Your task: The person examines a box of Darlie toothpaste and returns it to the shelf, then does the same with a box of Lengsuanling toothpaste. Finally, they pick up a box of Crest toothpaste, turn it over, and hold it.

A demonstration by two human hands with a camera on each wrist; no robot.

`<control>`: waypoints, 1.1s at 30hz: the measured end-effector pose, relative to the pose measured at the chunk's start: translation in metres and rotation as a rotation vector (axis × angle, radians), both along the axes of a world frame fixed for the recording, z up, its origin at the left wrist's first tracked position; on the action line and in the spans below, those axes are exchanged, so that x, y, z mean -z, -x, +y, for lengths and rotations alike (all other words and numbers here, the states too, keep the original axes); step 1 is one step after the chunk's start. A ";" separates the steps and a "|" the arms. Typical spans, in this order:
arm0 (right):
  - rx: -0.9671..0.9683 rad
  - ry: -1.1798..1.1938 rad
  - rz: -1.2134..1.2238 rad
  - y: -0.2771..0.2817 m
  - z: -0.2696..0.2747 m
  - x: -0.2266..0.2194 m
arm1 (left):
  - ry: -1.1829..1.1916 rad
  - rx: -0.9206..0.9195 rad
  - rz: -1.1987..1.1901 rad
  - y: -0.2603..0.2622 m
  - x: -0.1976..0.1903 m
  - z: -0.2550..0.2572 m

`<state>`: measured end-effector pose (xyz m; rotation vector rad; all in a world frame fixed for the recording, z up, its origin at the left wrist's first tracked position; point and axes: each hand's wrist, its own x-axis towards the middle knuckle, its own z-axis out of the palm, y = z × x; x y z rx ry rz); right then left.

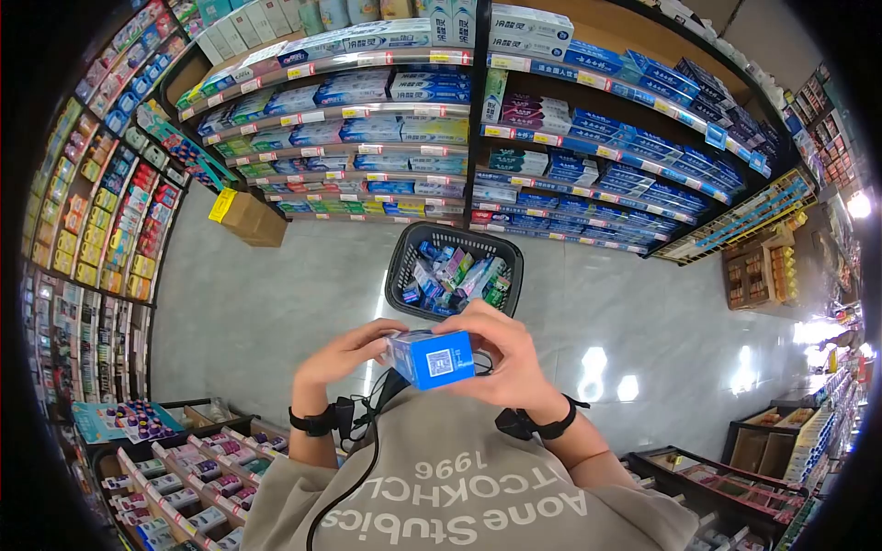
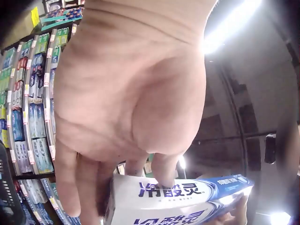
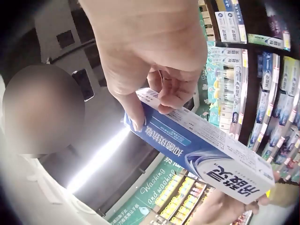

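"While both hands are up in front of the chest, what are they holding?"

"One long blue-and-white box (image 1: 430, 361) with Chinese lettering, held in the air between the sweatshirt (image 1: 459, 482) and the black basket (image 1: 459, 234). Its blue end, with a QR code on it, faces the head camera."

"Are both hands on it?"

"Yes. The right grip (image 1: 510, 354) clasps it near the blue end, thumb against the blue face and the other fingers curled at the neighbouring white side. The left grip (image 1: 335, 361) grasps the white end between thumb and fingers."

"And the basket?"

"Standing on the grey floor (image 1: 340, 266), just ahead of the hands, with a jumble of blue, green and purple packages (image 1: 450, 275) inside."

"What's behind it?"

"Tiered shelves (image 1: 367, 55) lined with boxes, several in the same blue and white. A brown carton (image 1: 250, 220) sits on the floor to the left."
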<state>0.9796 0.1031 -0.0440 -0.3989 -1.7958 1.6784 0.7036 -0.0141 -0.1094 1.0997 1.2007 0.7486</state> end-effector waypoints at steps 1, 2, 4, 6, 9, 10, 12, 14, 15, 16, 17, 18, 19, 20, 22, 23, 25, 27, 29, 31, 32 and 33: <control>0.002 -0.024 -0.015 0.000 -0.001 -0.001 | 0.004 0.018 0.003 -0.002 0.001 0.003; 0.003 -0.048 -0.030 0.001 -0.001 -0.003 | 0.008 0.035 0.006 -0.003 0.003 0.005; 0.042 -0.096 0.029 0.004 -0.003 -0.006 | -0.007 0.066 0.037 -0.007 0.001 0.008; 0.057 -0.142 0.064 0.007 0.000 -0.006 | -0.050 0.091 0.098 -0.007 -0.002 0.010; 0.035 -0.169 0.065 0.005 -0.003 0.002 | -0.137 0.073 0.120 -0.007 0.007 0.003; 0.024 -0.187 0.064 0.005 -0.001 0.000 | -0.099 0.083 0.079 -0.008 0.009 0.001; 0.007 -0.151 0.026 0.001 -0.005 -0.002 | -0.033 0.127 0.003 -0.008 0.009 0.004; -0.015 -0.059 -0.045 -0.002 -0.002 -0.008 | 0.003 0.160 0.040 -0.001 0.017 0.005; 0.006 -0.097 0.003 -0.002 0.000 -0.006 | -0.004 0.172 0.071 -0.003 0.012 0.007; 0.020 -0.132 0.047 0.000 0.002 -0.001 | -0.010 0.176 0.097 -0.005 0.007 0.010; 0.025 -0.159 0.086 0.000 0.001 0.003 | -0.040 0.131 0.127 -0.009 0.001 0.011; 0.029 -0.169 0.081 -0.002 0.001 0.005 | -0.056 0.122 0.154 -0.010 0.003 0.010; 0.026 -0.172 0.073 -0.003 0.003 0.007 | -0.066 0.106 0.178 -0.009 0.007 0.011; 0.022 -0.179 0.070 -0.005 0.003 0.010 | -0.077 0.091 0.207 -0.009 0.008 0.010; 0.007 -0.137 0.052 -0.007 0.001 0.014 | -0.022 0.093 0.273 -0.017 -0.002 0.010; 0.007 -0.118 0.043 -0.009 0.000 0.015 | 0.021 0.111 0.331 -0.022 -0.013 0.012; 0.009 -0.106 0.035 -0.012 0.001 0.016 | 0.045 0.114 0.365 -0.025 -0.014 0.013; -0.001 -0.114 0.036 -0.014 0.003 0.019 | 0.014 0.074 0.314 -0.025 -0.003 0.009; -0.008 -0.136 0.021 -0.015 0.005 0.020 | -0.028 0.046 0.305 -0.026 -0.003 0.007; -0.007 -0.130 0.017 -0.017 0.008 0.023 | -0.045 0.040 0.334 -0.028 -0.009 0.007; -0.002 -0.115 0.020 -0.018 0.009 0.025 | -0.042 0.050 0.365 -0.028 -0.012 0.008; 0.003 -0.101 0.023 -0.019 0.010 0.028 | -0.040 0.060 0.398 -0.029 -0.015 0.009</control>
